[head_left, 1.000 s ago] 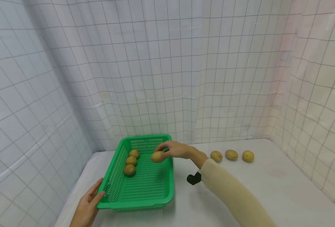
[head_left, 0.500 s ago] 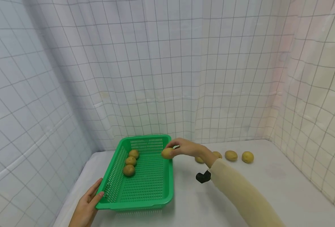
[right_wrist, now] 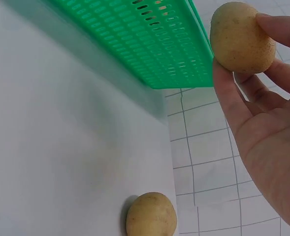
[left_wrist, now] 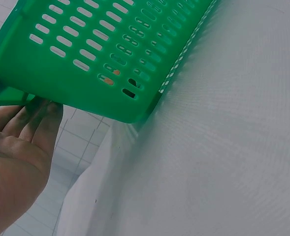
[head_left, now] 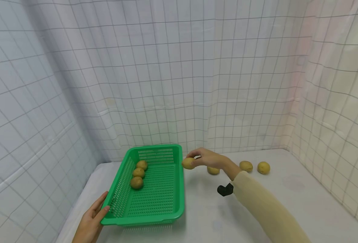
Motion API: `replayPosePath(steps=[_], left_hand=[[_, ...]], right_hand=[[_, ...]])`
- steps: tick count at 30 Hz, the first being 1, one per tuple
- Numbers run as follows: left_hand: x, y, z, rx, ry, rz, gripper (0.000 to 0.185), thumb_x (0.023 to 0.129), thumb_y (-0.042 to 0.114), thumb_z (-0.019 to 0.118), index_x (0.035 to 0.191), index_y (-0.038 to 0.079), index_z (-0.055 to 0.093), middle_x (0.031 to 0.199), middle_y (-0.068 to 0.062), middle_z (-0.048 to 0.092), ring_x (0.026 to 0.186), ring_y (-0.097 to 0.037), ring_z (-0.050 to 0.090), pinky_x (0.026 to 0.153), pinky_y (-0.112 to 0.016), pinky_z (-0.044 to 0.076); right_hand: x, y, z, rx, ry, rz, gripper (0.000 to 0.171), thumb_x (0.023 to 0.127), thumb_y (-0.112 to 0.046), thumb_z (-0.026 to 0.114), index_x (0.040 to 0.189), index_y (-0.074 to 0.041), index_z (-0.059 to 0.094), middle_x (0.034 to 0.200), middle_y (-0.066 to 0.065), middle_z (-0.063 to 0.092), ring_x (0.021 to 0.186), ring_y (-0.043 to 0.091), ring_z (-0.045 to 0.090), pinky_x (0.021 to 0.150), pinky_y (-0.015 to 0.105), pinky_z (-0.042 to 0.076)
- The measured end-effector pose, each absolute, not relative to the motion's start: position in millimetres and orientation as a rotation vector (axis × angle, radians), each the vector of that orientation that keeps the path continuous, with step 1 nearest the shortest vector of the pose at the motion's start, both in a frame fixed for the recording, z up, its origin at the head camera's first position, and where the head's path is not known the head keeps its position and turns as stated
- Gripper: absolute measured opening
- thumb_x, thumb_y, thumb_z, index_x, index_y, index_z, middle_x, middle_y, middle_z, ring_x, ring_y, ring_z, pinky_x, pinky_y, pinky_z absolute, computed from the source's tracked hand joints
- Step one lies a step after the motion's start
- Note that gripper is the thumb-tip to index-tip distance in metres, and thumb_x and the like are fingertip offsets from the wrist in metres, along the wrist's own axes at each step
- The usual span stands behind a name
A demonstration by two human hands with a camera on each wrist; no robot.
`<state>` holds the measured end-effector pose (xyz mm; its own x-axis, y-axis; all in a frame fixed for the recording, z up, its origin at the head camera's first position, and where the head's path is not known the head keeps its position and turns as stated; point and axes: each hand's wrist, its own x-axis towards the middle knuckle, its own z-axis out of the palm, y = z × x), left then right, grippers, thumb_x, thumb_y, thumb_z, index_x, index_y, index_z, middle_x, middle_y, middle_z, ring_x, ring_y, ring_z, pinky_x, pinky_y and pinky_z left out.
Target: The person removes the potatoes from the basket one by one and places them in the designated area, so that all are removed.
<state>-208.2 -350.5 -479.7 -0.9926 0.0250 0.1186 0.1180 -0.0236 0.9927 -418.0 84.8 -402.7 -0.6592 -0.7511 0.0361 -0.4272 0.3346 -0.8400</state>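
Observation:
My right hand (head_left: 208, 158) pinches a yellowish potato (head_left: 189, 163) between thumb and fingers, just past the right rim of a green slotted plastic basket (head_left: 183, 189). In the right wrist view this potato (right_wrist: 241, 39) is held above the table. My left hand (head_left: 90, 217) grips the basket's near left corner, thumb over the rim. Seen from the left wrist, the fingers (left_wrist: 41, 123) are tucked beneath the green rim. Inside the basket, a far potato (head_left: 142, 165), a middle potato (head_left: 138, 172) and a near potato (head_left: 137, 183) line the left wall.
Right of the basket, a potato (head_left: 213, 170) lies on the white table partly behind my right hand. Farther right sit another potato (head_left: 246, 166) and a rounder yellow one (head_left: 264, 167). A white gridded curtain (head_left: 166, 84) surrounds the table's back and sides.
My right hand has carried its potato rightward, from over the basket's inside to beyond its right rim. The left hand keeps its grip on the corner, and the basket has barely shifted.

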Motion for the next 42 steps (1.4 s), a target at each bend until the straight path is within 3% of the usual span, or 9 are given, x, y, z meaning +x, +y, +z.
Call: replayPosePath(steps=[6,12,16,21,28,32,39,42], left_hand=[[-208.5,-350.6,-480.6,-0.163,-2.131,-2.197,0.071,0.112,0.013,0.051,0.161,-0.010,0.005,0.164,-0.035,0.000,0.121,0.013,0.048,0.096,-0.016,0.049],[-209.0,-350.2,-480.2,-0.167,-2.139,-2.195,0.072,0.112,0.014,0.051,0.161,-0.010,0.004,0.164,-0.034,0.000,0.122,0.013,0.048,0.097,-0.016,0.048],[-209.0,-350.1,-479.9,-0.169,-2.150,-2.197,0.073,0.112,0.015,0.051,0.161,-0.009,0.004,0.165,-0.033,0.000,0.122,0.013,0.047,0.098,-0.016,0.047],[-208.6,-349.8,-479.2,-0.171,-2.154,-2.197,0.074,0.112,0.016,0.052,0.161,-0.010,0.002,0.165,-0.033,0.000,0.122,0.014,0.047,0.098,-0.016,0.048],[-207.0,-351.5,-480.5,-0.233,-2.181,-2.158,0.072,0.112,0.015,0.049,0.160,-0.012,0.003,0.163,-0.036,-0.002,0.124,0.015,0.045,0.100,-0.016,0.046],[-207.3,-351.8,-481.1,-0.257,-2.164,-2.170,0.071,0.112,0.014,0.049,0.160,-0.013,0.003,0.163,-0.036,-0.002,0.124,0.014,0.045,0.099,-0.016,0.046],[-207.0,-352.3,-481.8,-0.253,-2.157,-2.185,0.071,0.113,0.013,0.048,0.160,-0.012,0.002,0.163,-0.035,-0.003,0.125,0.013,0.046,0.099,-0.016,0.047],[-206.4,-352.0,-481.7,-0.262,-2.142,-2.194,0.070,0.112,0.011,0.048,0.160,-0.012,0.002,0.163,-0.035,-0.003,0.125,0.012,0.046,0.099,-0.016,0.047]], right_hand=[[-416.5,95.0,-408.2,-0.948,2.295,-1.246,0.028,0.097,-0.027,0.066,0.122,-0.017,0.072,0.114,0.000,0.068,0.112,0.028,0.056,0.100,0.049,0.043],[-409.8,108.8,-414.7,-0.815,2.307,-1.307,0.026,0.096,-0.026,0.069,0.121,-0.022,0.073,0.125,-0.002,0.065,0.125,0.028,0.048,0.108,0.053,0.036],[-409.8,118.9,-422.1,-0.836,2.256,-1.354,0.029,0.096,-0.019,0.067,0.124,-0.015,0.071,0.129,0.002,0.063,0.124,0.028,0.049,0.108,0.051,0.038],[-411.3,129.0,-435.2,-0.870,2.234,-1.346,0.033,0.098,-0.016,0.064,0.129,-0.007,0.068,0.120,0.007,0.065,0.114,0.028,0.054,0.100,0.044,0.044],[-411.6,139.3,-448.2,-0.828,2.267,-1.315,0.033,0.099,-0.018,0.064,0.129,-0.007,0.068,0.114,0.004,0.066,0.107,0.024,0.056,0.094,0.040,0.046],[-409.9,144.4,-451.0,-0.806,2.288,-1.301,0.035,0.098,-0.020,0.065,0.131,-0.007,0.067,0.119,0.005,0.065,0.110,0.025,0.056,0.097,0.044,0.046],[-403.1,155.1,-457.1,-0.704,2.410,-1.225,0.036,0.096,-0.031,0.071,0.130,-0.019,0.070,0.129,-0.003,0.064,0.119,0.023,0.053,0.103,0.052,0.041],[-401.1,160.5,-462.1,-0.708,2.425,-1.233,0.042,0.096,-0.030,0.072,0.135,-0.015,0.068,0.137,0.001,0.062,0.128,0.028,0.050,0.106,0.056,0.041]])
